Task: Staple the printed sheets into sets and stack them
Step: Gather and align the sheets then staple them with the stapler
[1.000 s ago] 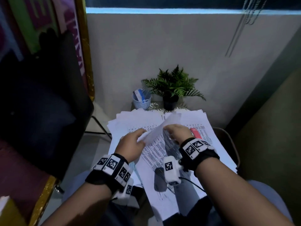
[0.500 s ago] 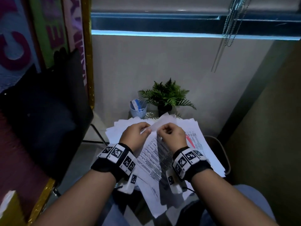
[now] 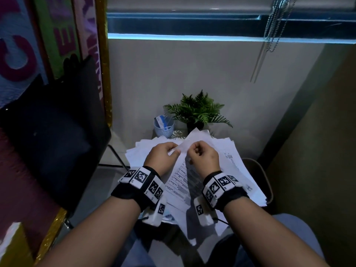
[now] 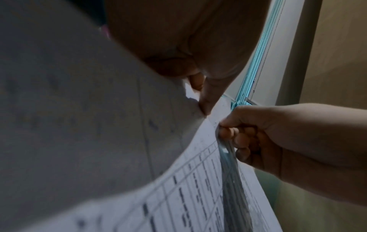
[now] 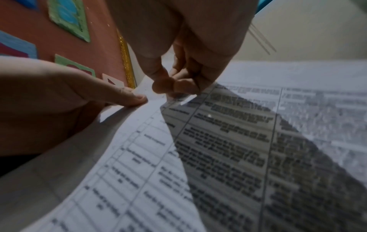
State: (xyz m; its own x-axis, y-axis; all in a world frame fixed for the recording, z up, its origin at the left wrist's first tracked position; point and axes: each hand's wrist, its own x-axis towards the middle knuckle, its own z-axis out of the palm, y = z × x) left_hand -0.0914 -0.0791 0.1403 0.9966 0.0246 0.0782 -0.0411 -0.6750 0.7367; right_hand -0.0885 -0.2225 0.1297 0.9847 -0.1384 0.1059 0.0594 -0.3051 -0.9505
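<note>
Pinching one top corner of printed sheets [image 3: 185,145] between left hand [image 3: 162,158] and right hand [image 3: 204,157], above the paper-strewn counter [image 3: 242,170], likely squaring edges for stapling.

White printed sheets bearing black ruled tables [image 3: 181,182] lifted at top corner, curling upward above a loose fanned pile of white printed paper [image 3: 238,160].

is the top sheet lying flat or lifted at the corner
Lifted: the left hand and right hand pinch the top sheet, its corner raised off the paper pile.
</note>
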